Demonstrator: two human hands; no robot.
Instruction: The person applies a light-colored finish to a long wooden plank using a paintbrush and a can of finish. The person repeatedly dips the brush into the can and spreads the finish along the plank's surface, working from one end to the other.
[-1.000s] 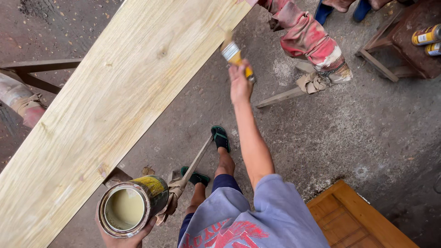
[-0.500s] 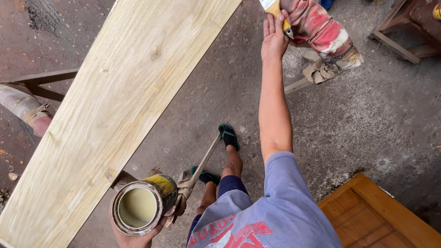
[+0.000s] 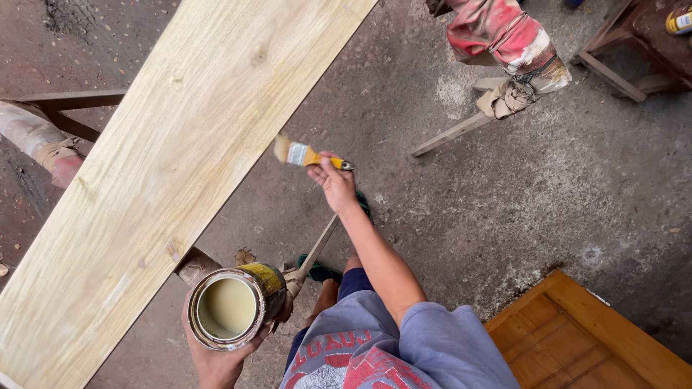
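My left hand holds an open round tin with pale cream liquid inside, low in the view beside the plank's near edge. My right hand grips a yellow-handled paintbrush, its bristles pointing left toward the edge of a long pale wooden plank. The plank runs diagonally from the lower left to the top middle. The brush hangs in the air just right of the plank, not touching it.
A trestle wrapped in red-and-white stained cloth stands at the top right; another wrapped support shows at the left. An orange-brown wooden panel lies at the lower right. Dark wooden furniture sits in the top right corner on concrete floor.
My right hand has pulled the brush back from the far top of the plank toward me, down to mid-view. The tin in my left hand has stayed low beside the plank.
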